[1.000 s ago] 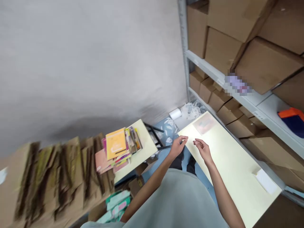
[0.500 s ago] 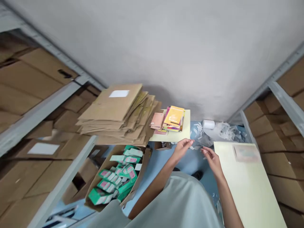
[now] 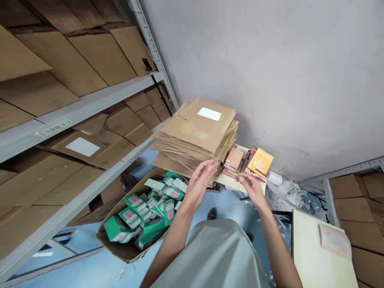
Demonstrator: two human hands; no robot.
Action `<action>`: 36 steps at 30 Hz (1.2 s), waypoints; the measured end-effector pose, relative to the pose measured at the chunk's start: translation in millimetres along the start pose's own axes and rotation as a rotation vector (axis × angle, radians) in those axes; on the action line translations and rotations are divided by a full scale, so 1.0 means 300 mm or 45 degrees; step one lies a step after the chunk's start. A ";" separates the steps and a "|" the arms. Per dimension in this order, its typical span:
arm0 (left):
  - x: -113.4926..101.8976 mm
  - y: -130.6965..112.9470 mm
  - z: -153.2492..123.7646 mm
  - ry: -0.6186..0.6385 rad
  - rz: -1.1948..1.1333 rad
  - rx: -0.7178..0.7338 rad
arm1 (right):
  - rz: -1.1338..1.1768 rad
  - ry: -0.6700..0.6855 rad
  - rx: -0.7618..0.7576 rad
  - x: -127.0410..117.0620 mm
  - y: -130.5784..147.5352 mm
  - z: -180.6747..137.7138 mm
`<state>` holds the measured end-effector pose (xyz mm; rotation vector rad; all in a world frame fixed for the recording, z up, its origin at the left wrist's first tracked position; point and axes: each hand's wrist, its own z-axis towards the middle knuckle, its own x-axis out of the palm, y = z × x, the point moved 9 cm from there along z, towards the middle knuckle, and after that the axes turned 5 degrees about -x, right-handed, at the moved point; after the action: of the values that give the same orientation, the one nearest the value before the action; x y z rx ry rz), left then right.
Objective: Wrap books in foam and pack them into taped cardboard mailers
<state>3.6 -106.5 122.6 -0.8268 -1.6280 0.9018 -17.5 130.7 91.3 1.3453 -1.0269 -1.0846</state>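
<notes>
cardboard stack (image 3: 198,130) — partly hidden behind left hand (image 3: 198,183)

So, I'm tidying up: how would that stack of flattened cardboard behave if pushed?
The stack of flattened cardboard might slip apart, since its layers jut out unevenly. Many layers deep, it's probably heavy. The top piece seems fairly stiff, lying nearly flat.

It is bright in here, and the light is soft. The wall (image 3: 270,72) looks pale grey, with a soft shadow beside the cardboard (image 3: 192,130). Boxes (image 3: 18,12) at the top left are dark. The label (image 3: 210,113) is very white. The sheet (image 3: 335,242) looks smeary. Things near the edges look stretched.
</notes>
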 end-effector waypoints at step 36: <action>-0.184 -0.081 0.211 -0.216 -0.421 -0.087 | 0.041 0.105 0.098 0.418 0.171 0.117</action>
<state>-48.2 -175.2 108.4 -0.5151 -1.8848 0.6983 -24.9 -1.8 135.8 1.4188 -1.0348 -0.9661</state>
